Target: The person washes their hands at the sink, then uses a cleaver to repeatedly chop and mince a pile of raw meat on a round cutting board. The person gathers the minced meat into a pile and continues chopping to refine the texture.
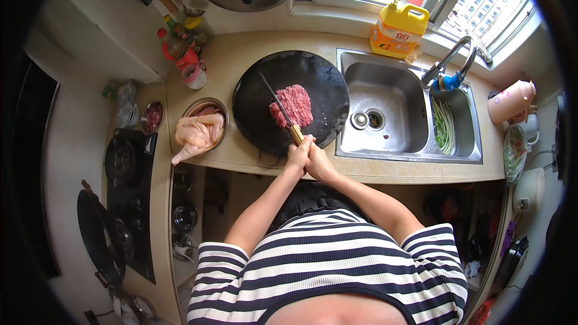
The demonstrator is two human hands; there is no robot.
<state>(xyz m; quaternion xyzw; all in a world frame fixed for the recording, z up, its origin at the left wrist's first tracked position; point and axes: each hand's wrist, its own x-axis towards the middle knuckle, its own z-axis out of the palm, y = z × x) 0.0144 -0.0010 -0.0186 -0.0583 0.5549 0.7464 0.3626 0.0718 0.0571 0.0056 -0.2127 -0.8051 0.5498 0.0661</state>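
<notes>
Both my hands are joined at the near edge of a round black chopping board [253, 99]. My left hand [299, 155] and my right hand [319, 161] close together around the wooden handle of a kitchen knife [280, 107]. The knife's blade points away to the upper left, seen nearly edge-on, and lies over a flat patch of minced raw meat [295, 101]. Whether the blade touches the meat or is just above it, I cannot tell. Left of the board, a raw plucked bird [198, 133] rests in a round metal bowl [226, 119], one leg over its rim.
At the right is a double steel sink [384, 155] with green vegetables [443, 126] in its smaller basin, beneath a faucet [469, 56]. A yellow detergent jug [399, 29] stands behind. Bottles [176, 49], a small bowl of meat [152, 117] and a stove [131, 207] are left.
</notes>
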